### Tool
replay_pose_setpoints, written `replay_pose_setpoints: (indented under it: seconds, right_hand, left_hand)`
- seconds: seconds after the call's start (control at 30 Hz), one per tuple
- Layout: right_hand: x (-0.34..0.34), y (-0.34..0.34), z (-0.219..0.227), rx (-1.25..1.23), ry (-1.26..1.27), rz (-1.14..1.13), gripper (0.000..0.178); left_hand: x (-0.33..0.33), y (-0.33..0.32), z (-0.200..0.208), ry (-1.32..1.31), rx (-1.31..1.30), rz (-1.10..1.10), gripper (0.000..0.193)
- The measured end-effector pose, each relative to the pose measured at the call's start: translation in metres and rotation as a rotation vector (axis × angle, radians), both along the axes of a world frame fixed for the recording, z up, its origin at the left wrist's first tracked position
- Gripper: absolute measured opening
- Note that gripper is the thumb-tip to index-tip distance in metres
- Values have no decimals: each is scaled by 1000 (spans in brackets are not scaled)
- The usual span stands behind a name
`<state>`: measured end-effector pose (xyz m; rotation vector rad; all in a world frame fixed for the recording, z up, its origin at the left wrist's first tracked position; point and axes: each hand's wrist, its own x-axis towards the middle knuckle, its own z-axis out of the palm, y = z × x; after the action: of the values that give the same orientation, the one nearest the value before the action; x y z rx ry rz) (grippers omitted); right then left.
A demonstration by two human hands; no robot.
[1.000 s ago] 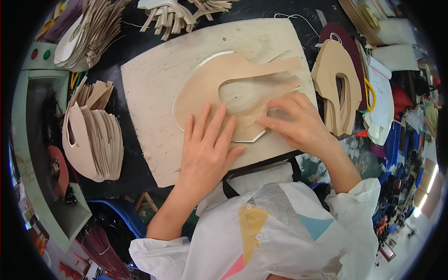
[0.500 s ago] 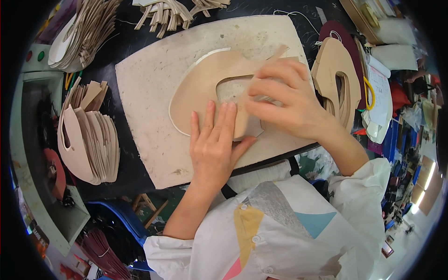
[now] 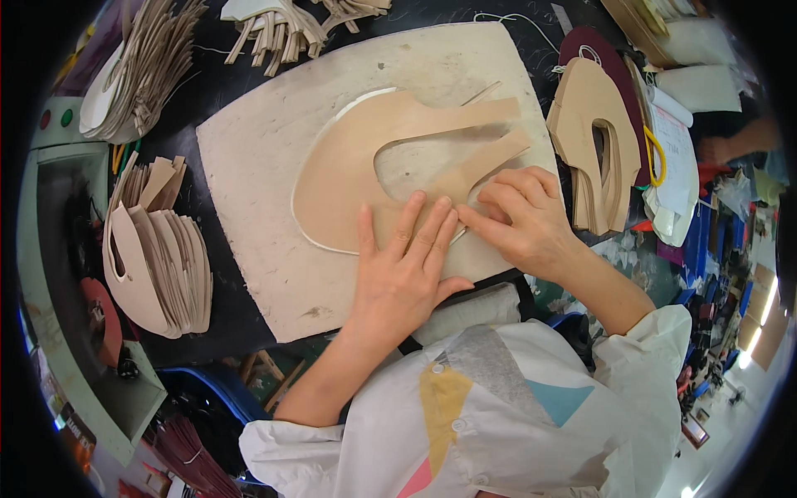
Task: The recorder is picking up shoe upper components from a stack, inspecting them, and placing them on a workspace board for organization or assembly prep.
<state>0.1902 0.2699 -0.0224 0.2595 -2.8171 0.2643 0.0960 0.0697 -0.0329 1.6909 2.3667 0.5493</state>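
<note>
A beige horseshoe-shaped shoe upper piece [image 3: 332,174] lies flat on a cream work board [image 3: 257,249]. White material of similar outline peeks out under its rounded left edge and along the lower edge. My left hand [image 3: 398,266] lies flat on the lower part of the upper, fingers spread. Close to its fingertips, my right hand [image 3: 523,216] is curled, with thumb and forefinger pinched at the upper's lower right edge. What lies between those fingertips is mostly hidden. Both arms of the upper point to the right.
Stacks of beige cut pieces stand at the left [image 3: 162,266] and right [image 3: 594,141] of the board. Bundles of strip-like pieces [image 3: 282,33] lie along the far side. A grey metal cabinet [image 3: 50,174] borders the left. Papers with a yellow loop [image 3: 656,158] hang at the right.
My right hand has come down from above the upper's right arms to its lower edge, leaving both arms lying flat. The left hand has shifted slightly right and nearer me, fingers wider apart.
</note>
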Motion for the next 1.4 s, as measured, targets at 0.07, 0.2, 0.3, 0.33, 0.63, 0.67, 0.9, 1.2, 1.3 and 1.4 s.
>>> replay_pose_setpoints:
  seconds: [0.07,0.2,0.3,0.33,0.63,0.67,0.9,1.2,1.3,1.4]
  right_hand:
    - [-1,1,4,-8,-42,3,29]
    - [-13,-1,7,-63,-73,35,29]
    - [-14,-2,6,-150,-50,10,41]
    - [-19,-5,5,-196,-26,-8,43]
    - [-6,19,-4,-327,159,-380,28]
    - [-4,20,-7,-319,152,-385,28]
    - [-19,19,-11,-372,149,-264,33]
    - [-20,36,5,-392,205,-242,31]
    - [-9,72,20,-310,265,-362,29]
    - [12,133,20,-191,293,-746,20]
  left_hand:
    - [-19,-14,0,-54,-35,-2,86]
    - [-67,-48,21,27,-120,93,86]
    - [-86,-50,31,198,-15,-16,72]
    - [-86,-52,28,360,6,-85,62]
    - [-124,-161,89,145,818,1146,23]
    - [-139,-179,79,28,946,1180,25]
    - [-149,-250,38,851,150,1313,30]
    - [-303,86,36,132,524,528,32]
    - [-366,97,-18,299,254,630,57]
    - [-379,99,-21,282,78,717,51]
